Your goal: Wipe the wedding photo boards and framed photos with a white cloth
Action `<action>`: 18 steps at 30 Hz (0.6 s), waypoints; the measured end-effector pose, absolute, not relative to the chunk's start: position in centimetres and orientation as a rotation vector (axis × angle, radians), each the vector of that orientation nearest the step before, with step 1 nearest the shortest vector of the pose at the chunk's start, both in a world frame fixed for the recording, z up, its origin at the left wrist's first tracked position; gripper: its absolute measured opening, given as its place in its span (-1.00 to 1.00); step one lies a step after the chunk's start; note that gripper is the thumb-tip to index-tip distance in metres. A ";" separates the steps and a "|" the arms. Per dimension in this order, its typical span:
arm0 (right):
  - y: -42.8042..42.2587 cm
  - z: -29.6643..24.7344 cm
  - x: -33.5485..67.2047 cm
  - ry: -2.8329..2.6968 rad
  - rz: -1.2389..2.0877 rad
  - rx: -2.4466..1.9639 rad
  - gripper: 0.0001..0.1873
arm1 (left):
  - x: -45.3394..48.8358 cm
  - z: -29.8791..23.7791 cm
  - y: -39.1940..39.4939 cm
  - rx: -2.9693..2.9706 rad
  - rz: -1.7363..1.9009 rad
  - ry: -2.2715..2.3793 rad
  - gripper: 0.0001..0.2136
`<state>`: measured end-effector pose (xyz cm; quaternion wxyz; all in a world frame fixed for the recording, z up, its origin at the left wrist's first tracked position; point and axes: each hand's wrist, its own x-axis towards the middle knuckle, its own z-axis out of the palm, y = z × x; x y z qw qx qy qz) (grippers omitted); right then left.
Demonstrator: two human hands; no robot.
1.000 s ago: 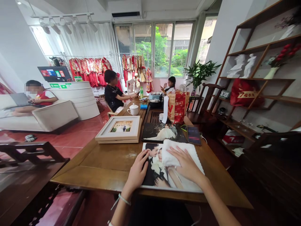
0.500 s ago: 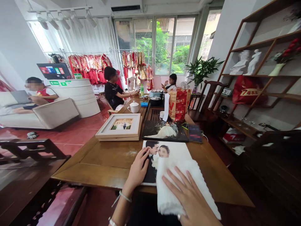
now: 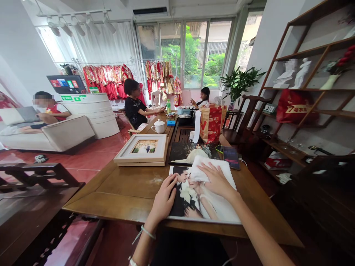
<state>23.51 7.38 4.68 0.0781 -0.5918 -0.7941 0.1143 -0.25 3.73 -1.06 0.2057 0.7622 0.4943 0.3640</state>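
White cloth under right hand, fingers spread; left hand on couple photo, fingers slightly parted.

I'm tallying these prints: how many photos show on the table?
3: the near photo, partly under the white cloth; the dark photo just beyond it; and the framed photo to their left. More may be hidden beneath the framed photo.

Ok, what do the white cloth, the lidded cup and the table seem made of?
White cloth: probably terry or microfibre; matte, fuzzy-looking, with a wavy edge.
Lidded cup: likely glazed ceramic; smooth and white, though plastic can't be excluded.
Table: apparently varnished wood; brown, with joint lines and a soft sheen.
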 end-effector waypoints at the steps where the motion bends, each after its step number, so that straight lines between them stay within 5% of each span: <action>1: 7.5 4.6 23.3 -2.382 0.334 -1.766 -0.14 | -0.2 -1.1 3.7 2.123 1.023 1.373 -0.58; 11: -3.6 3.4 22.3 -2.566 0.442 -1.477 0.10 | -0.1 -1.1 3.7 2.090 1.039 1.387 -0.59; 18: -3.6 3.9 24.7 -2.560 0.598 -1.356 0.04 | -0.3 -1.3 3.7 2.107 1.063 1.359 -0.58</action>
